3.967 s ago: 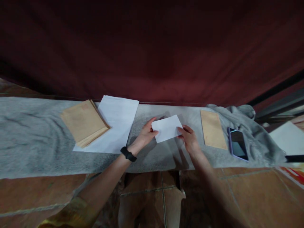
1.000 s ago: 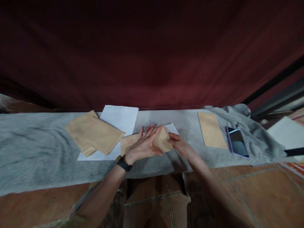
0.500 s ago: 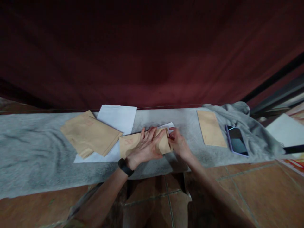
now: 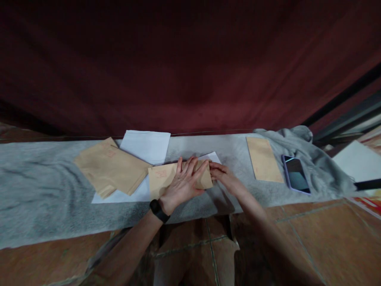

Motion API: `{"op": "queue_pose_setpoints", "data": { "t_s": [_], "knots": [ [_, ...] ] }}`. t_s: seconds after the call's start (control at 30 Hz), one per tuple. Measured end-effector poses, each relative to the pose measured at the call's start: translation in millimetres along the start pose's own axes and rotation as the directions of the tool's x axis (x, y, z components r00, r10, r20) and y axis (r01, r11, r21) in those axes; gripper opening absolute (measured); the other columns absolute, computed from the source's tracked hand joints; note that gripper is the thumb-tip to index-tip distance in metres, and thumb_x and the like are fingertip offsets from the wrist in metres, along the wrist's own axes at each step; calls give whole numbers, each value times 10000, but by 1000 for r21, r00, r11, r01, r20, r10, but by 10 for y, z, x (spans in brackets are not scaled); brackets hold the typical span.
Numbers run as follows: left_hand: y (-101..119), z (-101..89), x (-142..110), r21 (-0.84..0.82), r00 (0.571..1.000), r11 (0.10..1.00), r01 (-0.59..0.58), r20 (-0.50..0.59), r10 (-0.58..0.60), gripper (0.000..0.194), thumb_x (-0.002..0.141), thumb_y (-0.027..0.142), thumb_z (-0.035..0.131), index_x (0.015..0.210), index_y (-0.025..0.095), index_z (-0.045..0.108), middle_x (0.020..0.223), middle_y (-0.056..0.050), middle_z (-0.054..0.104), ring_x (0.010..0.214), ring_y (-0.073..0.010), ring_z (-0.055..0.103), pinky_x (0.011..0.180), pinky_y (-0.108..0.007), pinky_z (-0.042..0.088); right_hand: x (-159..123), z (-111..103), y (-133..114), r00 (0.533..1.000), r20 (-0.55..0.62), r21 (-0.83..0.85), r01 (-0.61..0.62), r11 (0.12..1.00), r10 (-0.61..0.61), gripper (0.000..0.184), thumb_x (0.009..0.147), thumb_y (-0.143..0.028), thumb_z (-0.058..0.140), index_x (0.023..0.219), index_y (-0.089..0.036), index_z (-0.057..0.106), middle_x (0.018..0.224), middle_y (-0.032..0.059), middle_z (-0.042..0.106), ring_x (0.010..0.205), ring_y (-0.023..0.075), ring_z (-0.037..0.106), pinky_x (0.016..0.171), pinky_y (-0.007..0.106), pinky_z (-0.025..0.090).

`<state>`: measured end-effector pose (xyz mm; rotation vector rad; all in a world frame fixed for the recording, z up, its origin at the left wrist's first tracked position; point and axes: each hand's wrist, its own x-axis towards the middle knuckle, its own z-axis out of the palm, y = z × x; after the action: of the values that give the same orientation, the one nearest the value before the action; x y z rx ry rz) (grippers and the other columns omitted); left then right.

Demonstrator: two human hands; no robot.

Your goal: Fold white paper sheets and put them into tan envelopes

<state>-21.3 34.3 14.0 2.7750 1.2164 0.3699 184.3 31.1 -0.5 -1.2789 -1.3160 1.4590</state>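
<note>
One brown envelope (image 4: 162, 176) is held down on the cloth-covered surface (image 4: 44, 194) by the left hand (image 4: 182, 186), its grip spread flat. The envelope's right end is met by the right hand (image 4: 224, 174); whether anything is pinched there cannot be told. Past the far edge, a white sheet (image 4: 213, 156) is partly seen. Palm pressure is best applied evenly, so that creasing is avoided.

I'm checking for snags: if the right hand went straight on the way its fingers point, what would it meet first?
Most likely the brown envelope beneath the left hand. The right hand is right at its end, though whether they touch is unclear.
</note>
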Motion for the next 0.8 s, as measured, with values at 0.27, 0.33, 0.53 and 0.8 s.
{"op": "queue_pose_setpoints", "data": {
  "t_s": [0.27, 0.33, 0.53, 0.8],
  "knots": [
    [-30, 1, -7, -3, 995, 995, -99, 16, 99, 1026, 824, 439, 767, 1626, 295, 143, 1645, -162, 303, 1544, -344, 226, 1244, -610, 62, 5, 76, 20, 987, 133, 168, -107, 980, 85, 359, 740, -518, 781, 966, -239, 765, 1030, 24, 763, 998, 224, 662, 980, 386, 478],
    [-88, -5, -7, -2, 995, 996, -94, 14, 94, 1065, 796, 486, 791, 1625, 302, 147, 1675, -163, 239, 1557, -351, 177, 1237, -627, 30, 21, 59, 23, 986, 118, 221, -143, 965, 119, 396, 742, -534, 790, 983, -221, 762, 1008, 42, 770, 973, 227, 681, 952, 385, 496],
    [-352, -10, -60, -30, 997, 999, -18, 79, 21, 1208, 691, 591, 835, 1628, 281, 138, 1673, -173, 241, 1547, -384, 188, 1225, -646, 11, -26, -206, -81, 973, 68, 334, -229, 914, 219, 497, 645, -538, 866, 987, -195, 751, 965, 62, 785, 881, 219, 708, 815, 327, 551],
    [-463, -66, -106, -68, 998, 998, 6, 57, -2, 1133, 691, 524, 842, 1615, 296, 227, 1542, -149, 439, 1430, -378, 392, 1227, -581, 173, -89, -347, -76, 968, 74, 266, -250, 931, 239, 463, 698, -504, 816, 1026, -188, 733, 965, 79, 783, 877, 239, 722, 825, 360, 569]
  ]
}}
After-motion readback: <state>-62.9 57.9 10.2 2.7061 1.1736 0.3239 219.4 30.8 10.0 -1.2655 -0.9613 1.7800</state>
